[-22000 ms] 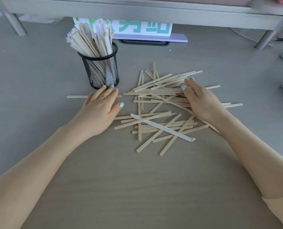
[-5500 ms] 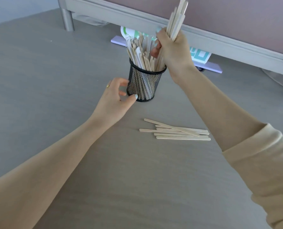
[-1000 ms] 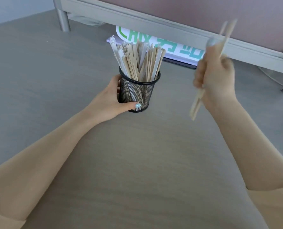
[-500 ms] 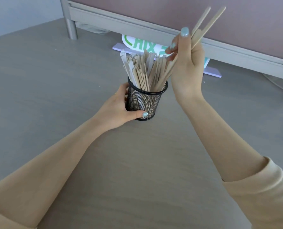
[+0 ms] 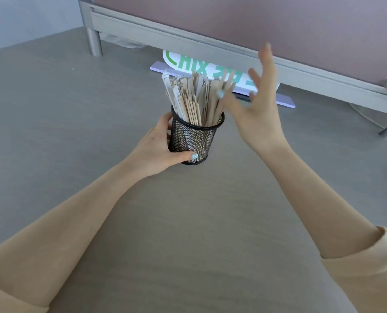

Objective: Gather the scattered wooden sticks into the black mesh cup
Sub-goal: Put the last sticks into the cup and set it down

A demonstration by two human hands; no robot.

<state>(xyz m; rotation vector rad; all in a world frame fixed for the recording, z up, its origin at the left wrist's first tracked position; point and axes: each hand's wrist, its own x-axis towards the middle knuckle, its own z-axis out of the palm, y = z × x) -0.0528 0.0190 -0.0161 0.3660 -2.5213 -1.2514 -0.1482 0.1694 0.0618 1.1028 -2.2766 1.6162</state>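
The black mesh cup (image 5: 195, 141) stands upright on the grey table, packed with many wooden sticks (image 5: 195, 96) that fan out above its rim. My left hand (image 5: 158, 150) wraps around the cup's left side and base, thumb across the front. My right hand (image 5: 259, 102) hovers just right of the sticks' tops, fingers spread and blurred, holding nothing. No loose sticks lie on the table in view.
A white sign with green letters (image 5: 201, 68) on a lilac base sits behind the cup. A grey metal frame (image 5: 210, 41) with a leg (image 5: 94, 41) runs along the back under a mauve panel. Bare tabletop (image 5: 188, 222) lies in front.
My right hand has let go of the last sticks into the cup and opened, drawing slightly to the right. My left hand still holds the cup.
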